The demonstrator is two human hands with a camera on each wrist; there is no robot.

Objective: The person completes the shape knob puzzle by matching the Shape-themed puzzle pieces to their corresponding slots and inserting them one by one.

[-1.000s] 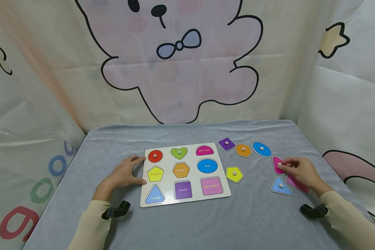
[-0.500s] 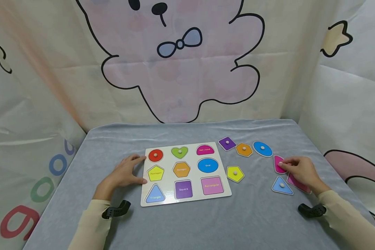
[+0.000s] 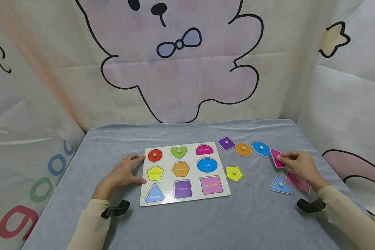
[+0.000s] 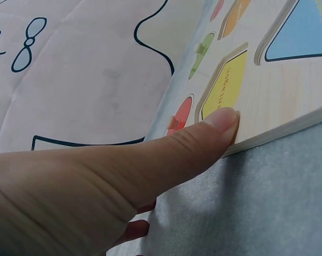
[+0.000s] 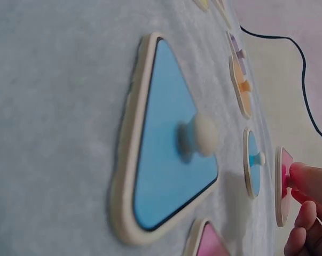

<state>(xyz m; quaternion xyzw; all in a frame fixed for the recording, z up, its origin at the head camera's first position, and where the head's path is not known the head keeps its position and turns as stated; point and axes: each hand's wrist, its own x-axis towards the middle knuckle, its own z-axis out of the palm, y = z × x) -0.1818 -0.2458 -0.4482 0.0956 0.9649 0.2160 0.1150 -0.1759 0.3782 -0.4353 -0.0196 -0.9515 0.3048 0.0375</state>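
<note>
My right hand (image 3: 303,166) pinches the small knob of a pink half-round puzzle piece (image 3: 274,154), which is tilted and appears raised a little off the cloth. In the right wrist view the same half-round piece (image 5: 282,208) stands edge-on at the fingertips. Beneath that hand lie a pink rectangular piece (image 3: 297,182) and a blue triangle piece (image 3: 280,189). At the left edge of the white shape board (image 3: 167,175), my left hand (image 3: 122,172) rests with thumb and forefinger extended. Its thumb (image 4: 187,146) lies on the board's edge beside the yellow pentagon recess.
A red circle (image 3: 151,155) and green heart (image 3: 175,151) with knobs sit in the board. Right of it lie purple (image 3: 224,145), orange hexagon (image 3: 241,152), blue oval (image 3: 259,150) and yellow pentagon (image 3: 231,175) pieces. Grey cloth (image 3: 206,225) covers the table.
The right hand has moved slightly up and left with the half-round piece, which is now tilted and apart from the rectangle. The left hand has stayed put.
</note>
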